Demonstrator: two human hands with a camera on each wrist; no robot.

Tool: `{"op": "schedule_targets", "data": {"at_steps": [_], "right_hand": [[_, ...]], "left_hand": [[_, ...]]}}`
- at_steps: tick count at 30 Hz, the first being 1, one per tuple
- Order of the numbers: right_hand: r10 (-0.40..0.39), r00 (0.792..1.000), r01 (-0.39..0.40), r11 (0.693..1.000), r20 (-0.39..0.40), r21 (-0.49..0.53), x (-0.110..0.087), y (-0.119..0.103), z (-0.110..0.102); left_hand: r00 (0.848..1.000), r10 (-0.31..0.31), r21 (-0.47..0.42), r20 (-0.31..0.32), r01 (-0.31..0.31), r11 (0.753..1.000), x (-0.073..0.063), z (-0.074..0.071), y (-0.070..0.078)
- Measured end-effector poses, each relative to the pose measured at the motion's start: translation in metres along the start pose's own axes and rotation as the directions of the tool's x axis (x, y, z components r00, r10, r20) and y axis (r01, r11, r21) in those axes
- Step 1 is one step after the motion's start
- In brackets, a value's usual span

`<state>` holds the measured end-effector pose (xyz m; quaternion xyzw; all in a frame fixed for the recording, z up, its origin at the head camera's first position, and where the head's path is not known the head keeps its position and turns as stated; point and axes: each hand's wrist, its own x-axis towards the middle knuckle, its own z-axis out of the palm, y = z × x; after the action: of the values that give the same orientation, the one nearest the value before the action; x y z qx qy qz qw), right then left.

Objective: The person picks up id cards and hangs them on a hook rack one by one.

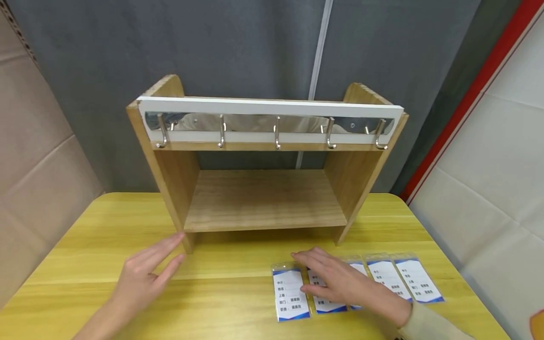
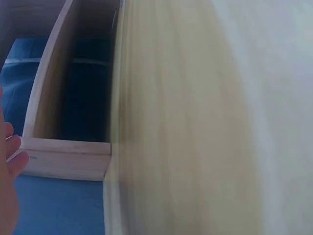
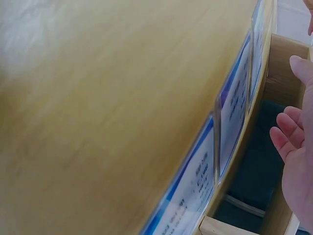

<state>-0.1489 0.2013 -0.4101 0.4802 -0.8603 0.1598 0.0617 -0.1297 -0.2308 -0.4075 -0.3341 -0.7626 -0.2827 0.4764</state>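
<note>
Several name badges in clear plastic sleeves lie in a row at the front right of the table; the leftmost badge (image 1: 291, 293) and the far-right badge (image 1: 418, 281) show fully. My right hand (image 1: 340, 281), fingers extended and holding nothing, overlaps the middle badges in the head view and partly hides them. In the right wrist view the same hand (image 3: 298, 142) appears at the right edge, its fingers loosely bent. My left hand (image 1: 142, 274) holds nothing; its straight fingers reach toward the shelf's lower left leg. Its curved fingertips show at the left edge of the left wrist view.
A wooden shelf unit (image 1: 265, 198) stands at the back of the yellow wood-grain table (image 1: 229, 302). Across its top front runs a white-edged rail (image 1: 255, 105) with several metal hooks (image 1: 277, 132). Grey fabric (image 1: 246, 47) hangs behind, and pale panels (image 1: 488, 189) flank the table.
</note>
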Motion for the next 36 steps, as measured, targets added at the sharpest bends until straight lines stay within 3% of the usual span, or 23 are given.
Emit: {"op": "schedule_targets", "data": {"at_steps": [7, 12, 20, 25, 30, 31, 36], "right_hand": [[0.005, 1.0, -0.005, 1.0, -0.013, 0.019, -0.001, 0.001, 0.004], [0.066, 0.998, -0.067, 0.997, 0.009, 0.049, -0.003, 0.001, 0.006], [0.221, 0.97, -0.233, 0.964, 0.1, 0.129, 0.001, 0.0, 0.007], [0.294, 0.947, -0.312, 0.937, 0.128, 0.156, 0.004, 0.001, 0.01], [0.35, 0.928, -0.365, 0.921, 0.125, 0.135, 0.009, 0.001, 0.012], [0.357, 0.925, -0.373, 0.919, 0.126, 0.132, 0.009, 0.001, 0.013], [0.367, 0.919, -0.386, 0.912, 0.14, 0.139, 0.01, 0.001, 0.016]], "left_hand": [[0.991, -0.135, 0.01, -0.007, 0.135, 0.991, -0.011, -0.002, -0.007], [0.971, -0.238, -0.051, -0.007, 0.238, 0.97, -0.014, -0.004, -0.009], [0.909, -0.415, -0.063, 0.033, 0.416, 0.907, -0.009, -0.006, -0.007], [0.886, -0.462, -0.097, 0.035, 0.463, 0.881, -0.004, 0.002, -0.008], [0.858, -0.513, -0.087, -0.021, 0.509, 0.856, -0.002, 0.011, -0.009], [0.857, -0.514, -0.101, -0.028, 0.509, 0.855, -0.001, 0.013, -0.01], [0.825, -0.564, -0.199, -0.039, 0.547, 0.813, 0.003, 0.024, -0.011]]}}
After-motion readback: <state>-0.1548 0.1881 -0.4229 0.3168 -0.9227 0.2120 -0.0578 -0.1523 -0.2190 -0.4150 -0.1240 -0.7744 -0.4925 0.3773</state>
